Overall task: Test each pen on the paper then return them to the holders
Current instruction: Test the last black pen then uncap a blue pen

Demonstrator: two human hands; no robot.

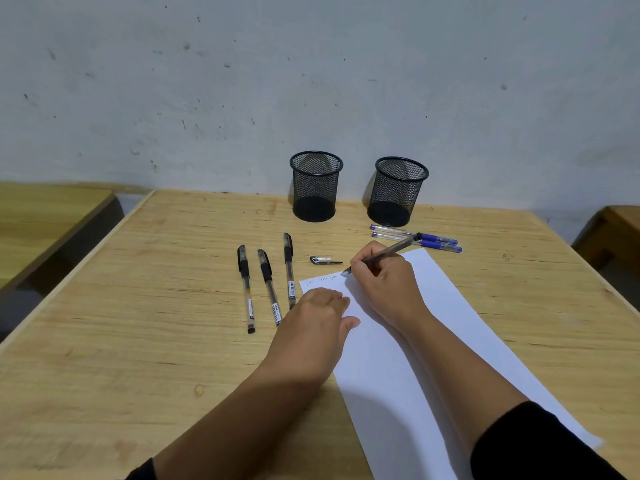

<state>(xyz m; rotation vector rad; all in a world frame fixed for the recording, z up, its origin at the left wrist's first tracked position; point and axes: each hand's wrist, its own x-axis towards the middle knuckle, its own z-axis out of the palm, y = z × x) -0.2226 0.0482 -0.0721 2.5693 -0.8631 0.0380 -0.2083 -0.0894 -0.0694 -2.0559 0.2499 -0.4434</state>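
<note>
My right hand (384,282) grips an uncapped black pen (394,250), its tip on the top edge of the white paper (433,341) beside several small scribbles. My left hand (318,317) rests flat on the paper's left edge, fingers relaxed. The pen's cap (323,260) lies on the table just beyond the paper. Three capped black pens (266,282) lie side by side to the left of the paper. Blue pens (419,237) lie together in front of the right holder. Two black mesh holders, left (316,186) and right (397,191), stand upright with nothing visible inside.
The wooden table (138,306) meets a pale wall at the back. Other wooden furniture shows at the far left (45,216) and far right (616,233), separated from the table by gaps.
</note>
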